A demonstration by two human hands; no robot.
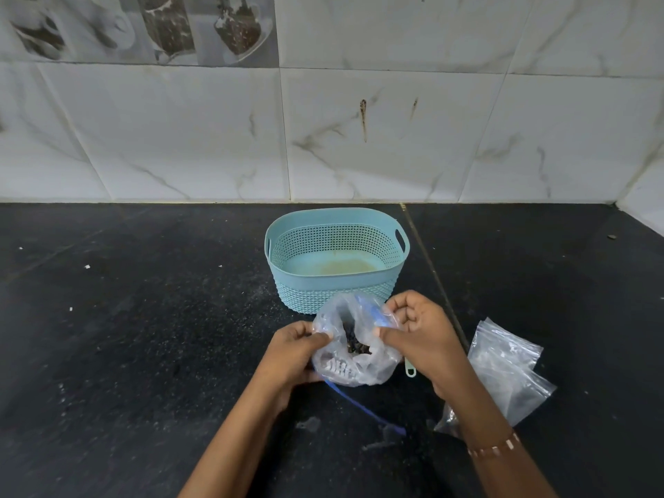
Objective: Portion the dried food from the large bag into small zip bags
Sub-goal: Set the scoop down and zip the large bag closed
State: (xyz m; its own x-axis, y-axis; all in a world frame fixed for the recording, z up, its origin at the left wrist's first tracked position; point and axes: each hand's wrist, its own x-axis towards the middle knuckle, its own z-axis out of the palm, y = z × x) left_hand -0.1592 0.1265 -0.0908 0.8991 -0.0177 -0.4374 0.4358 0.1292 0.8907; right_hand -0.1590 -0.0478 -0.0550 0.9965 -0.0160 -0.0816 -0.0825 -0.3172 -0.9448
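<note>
I see a black speckled counter with pale crumbs scattered at nine o'clock. A teal basket stands on it at twelve o'clock. Clear zip bags lie flat at three o'clock. A blue strip trails across the counter toward five o'clock.

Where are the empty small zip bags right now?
In the head view the small zip bags lie flat on the black counter, just right of the right hand and partly under its forearm.
</note>
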